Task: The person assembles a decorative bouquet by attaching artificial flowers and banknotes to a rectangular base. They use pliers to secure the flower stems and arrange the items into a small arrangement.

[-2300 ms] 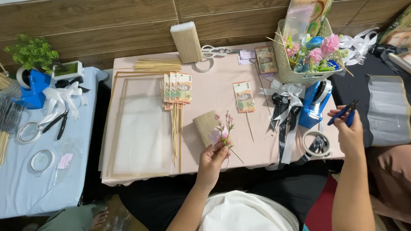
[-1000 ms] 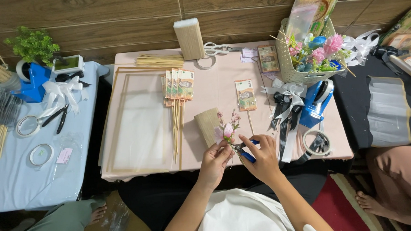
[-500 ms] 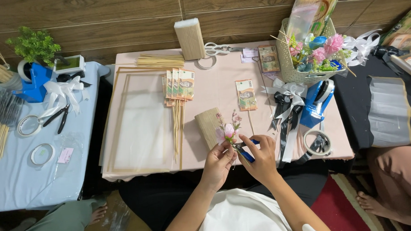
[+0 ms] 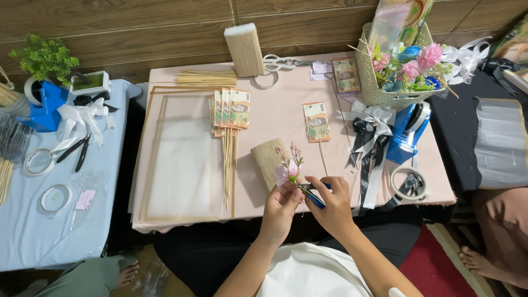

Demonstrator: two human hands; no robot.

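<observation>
I look down on a low table (image 4: 274,115) covered in pale pink cloth, pushed up against a dark wood-panelled wall. To its left stands a second table under a light blue cloth (image 4: 24,236), and a red rug shows at the lower right beside another person's bare foot (image 4: 476,261).

My left hand (image 4: 280,204) is closed around the stem of a small pink flower sprig (image 4: 289,165), held upright just above the near edge of the pink table. My right hand (image 4: 333,202) is right beside it, fingers pinched narrow on a blue-handled tool (image 4: 315,200) whose tip meets the stem; I cannot tell what kind of tool it is. Just behind the sprig lies a tan block (image 4: 268,160).

Left of my hands a stack of clear sheets with gold borders (image 4: 178,155) covers much of the table, and a fan of banknotes on wooden sticks (image 4: 230,111) lies across its right edge. One more banknote on a stick (image 4: 317,122) lies near the middle. A bundle of bare skewers (image 4: 206,78), scissors (image 4: 281,62) and an upright tan block stand along the wall. To the right, a white basket (image 4: 371,84) holds artificial flowers, with black and white ribbons (image 4: 367,132), a blue tape dispenser (image 4: 407,133) and a tape roll (image 4: 408,182) crowding the corner near my right hand.

On the blue table I see pliers (image 4: 74,152), tape rolls and a small green plant (image 4: 45,57).
</observation>
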